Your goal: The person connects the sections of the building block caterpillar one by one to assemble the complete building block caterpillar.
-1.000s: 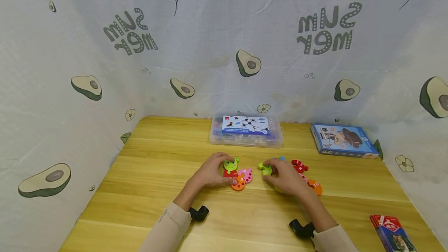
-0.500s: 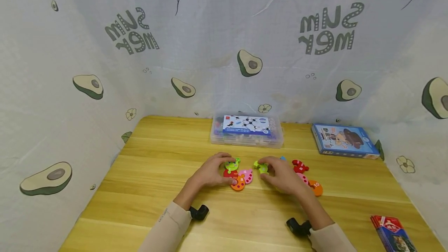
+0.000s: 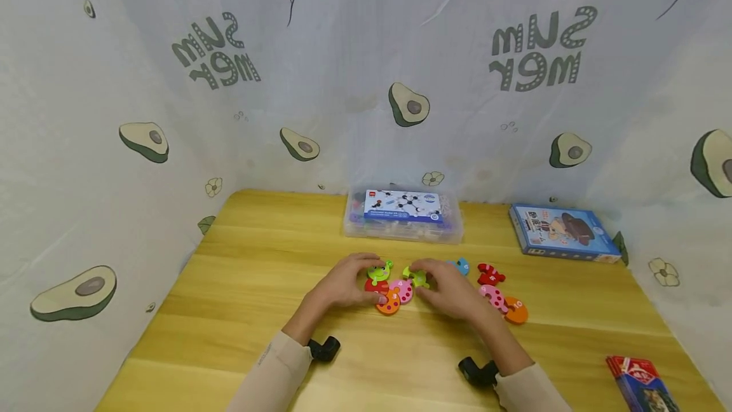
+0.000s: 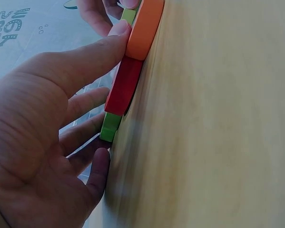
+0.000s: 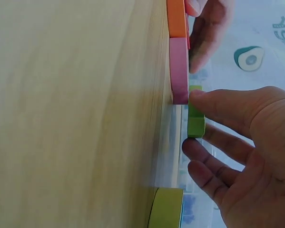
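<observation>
While the joined pieces (image 3: 376,286) are steadied by the left hand (image 3: 343,281), its thumb pressed on the orange piece (image 3: 388,304) and its fingers curved round the far side, the light-green piece (image 5: 196,126) is pinched by the right hand (image 3: 448,288), just beside the pink piece (image 3: 405,292) and seemingly raised off the table (image 3: 257,259); it is best kept level and aligned; hard sideways pressure should be avoided, since the row could be shifted.
</observation>
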The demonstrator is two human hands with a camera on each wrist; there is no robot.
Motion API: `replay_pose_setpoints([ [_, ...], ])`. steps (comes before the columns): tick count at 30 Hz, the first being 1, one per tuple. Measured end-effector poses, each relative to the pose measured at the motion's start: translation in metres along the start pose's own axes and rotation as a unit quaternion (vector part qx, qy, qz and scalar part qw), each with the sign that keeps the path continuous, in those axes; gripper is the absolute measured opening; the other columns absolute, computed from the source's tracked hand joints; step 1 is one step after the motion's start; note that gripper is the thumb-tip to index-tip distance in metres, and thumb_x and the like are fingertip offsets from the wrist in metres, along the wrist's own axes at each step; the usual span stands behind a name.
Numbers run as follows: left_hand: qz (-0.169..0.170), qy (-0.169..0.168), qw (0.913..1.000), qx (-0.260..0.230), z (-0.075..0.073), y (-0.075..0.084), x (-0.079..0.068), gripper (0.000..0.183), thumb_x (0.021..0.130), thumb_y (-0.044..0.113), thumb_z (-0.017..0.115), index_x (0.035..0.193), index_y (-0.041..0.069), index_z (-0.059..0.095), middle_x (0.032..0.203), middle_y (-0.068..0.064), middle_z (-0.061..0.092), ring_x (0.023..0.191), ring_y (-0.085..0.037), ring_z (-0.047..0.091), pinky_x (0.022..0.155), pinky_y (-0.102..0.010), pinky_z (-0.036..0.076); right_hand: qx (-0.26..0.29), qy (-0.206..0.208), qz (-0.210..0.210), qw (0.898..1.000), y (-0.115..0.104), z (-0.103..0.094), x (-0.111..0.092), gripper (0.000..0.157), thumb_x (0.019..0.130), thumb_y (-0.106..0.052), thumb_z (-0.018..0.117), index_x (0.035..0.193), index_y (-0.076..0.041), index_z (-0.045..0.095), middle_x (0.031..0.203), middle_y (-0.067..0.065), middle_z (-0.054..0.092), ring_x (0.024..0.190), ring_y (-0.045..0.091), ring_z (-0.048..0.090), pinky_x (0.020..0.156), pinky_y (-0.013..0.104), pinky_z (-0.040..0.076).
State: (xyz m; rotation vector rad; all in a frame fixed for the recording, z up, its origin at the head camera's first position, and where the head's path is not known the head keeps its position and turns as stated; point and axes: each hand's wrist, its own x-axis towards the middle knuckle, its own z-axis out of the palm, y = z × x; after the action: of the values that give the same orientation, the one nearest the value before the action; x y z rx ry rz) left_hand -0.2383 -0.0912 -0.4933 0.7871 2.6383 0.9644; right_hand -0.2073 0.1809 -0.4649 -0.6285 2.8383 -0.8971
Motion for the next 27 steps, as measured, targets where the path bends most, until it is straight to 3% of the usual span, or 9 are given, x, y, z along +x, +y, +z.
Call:
replay_pose_setpoints([
  [5, 0.004, 0.004, 1.0000, -0.002, -0.0030, 0.0011, 0.0022, 0.071, 0.080, 0.045, 0.086, 0.144, 0.025, 0.061, 0.156, -0.001, 0.050, 0.148, -0.029, 0.042, 0.122, -0.053, 0.035, -0.011, -0.008, -0.004, 1.000, -0.0023, -0.0018, 0.0021, 0.036, 0.094, -0.016, 0.076, 0.128, -0.012, 0.070, 0.132, 0.006, 0.069, 0.093, 0.013, 0.058, 0.085, 0.037, 0.054],
  [12, -0.004, 0.002, 1.0000, -0.006, -0.0051, 0.0026, 0.0020, 0.071, 0.080, 0.048, 0.086, 0.143, 0.027, 0.062, 0.156, -0.002, 0.050, 0.148, -0.029, 0.042, 0.121, -0.053, 0.036, -0.015, -0.020, -0.010, 1.000, -0.0048, -0.0017, 0.0026, 0.035, 0.093, -0.014, 0.076, 0.127, -0.008, 0.071, 0.135, 0.010, 0.067, 0.114, 0.025, 0.064, 0.100, 0.050, 0.054],
  [17, -0.006, 0.001, 1.0000, 0.007, -0.0058, 0.0048, 0.0036, 0.072, 0.080, 0.050, 0.086, 0.143, 0.026, 0.062, 0.156, -0.002, 0.050, 0.147, -0.029, 0.043, 0.120, -0.054, 0.037, -0.011, -0.022, -0.004, 1.000, -0.0036, -0.0011, 0.0046, 0.035, 0.092, -0.013, 0.077, 0.126, -0.008, 0.071, 0.132, 0.009, 0.068, 0.100, 0.019, 0.061, 0.091, 0.043, 0.055],
  [25, 0.051, 0.001, 0.9974, 0.051, -0.0030, 0.0096, 0.0067, 0.084, 0.077, 0.062, 0.083, 0.148, 0.025, 0.058, 0.152, -0.001, 0.055, 0.143, -0.026, 0.048, 0.119, -0.050, 0.040, -0.007, -0.022, -0.004, 1.000, -0.0020, -0.0019, 0.0007, 0.038, 0.092, -0.015, 0.078, 0.128, -0.008, 0.068, 0.128, 0.007, 0.067, 0.093, 0.015, 0.056, 0.085, 0.038, 0.053],
  [27, 0.051, -0.007, 0.9971, 0.056, -0.0024, 0.0091, 0.0050, 0.085, 0.076, 0.062, 0.083, 0.149, 0.025, 0.057, 0.152, 0.000, 0.055, 0.143, -0.026, 0.047, 0.119, -0.049, 0.040, -0.001, -0.020, -0.006, 1.000, -0.0022, -0.0016, -0.0009, 0.040, 0.093, -0.018, 0.076, 0.130, -0.007, 0.067, 0.126, 0.007, 0.067, 0.094, 0.016, 0.056, 0.085, 0.038, 0.053],
])
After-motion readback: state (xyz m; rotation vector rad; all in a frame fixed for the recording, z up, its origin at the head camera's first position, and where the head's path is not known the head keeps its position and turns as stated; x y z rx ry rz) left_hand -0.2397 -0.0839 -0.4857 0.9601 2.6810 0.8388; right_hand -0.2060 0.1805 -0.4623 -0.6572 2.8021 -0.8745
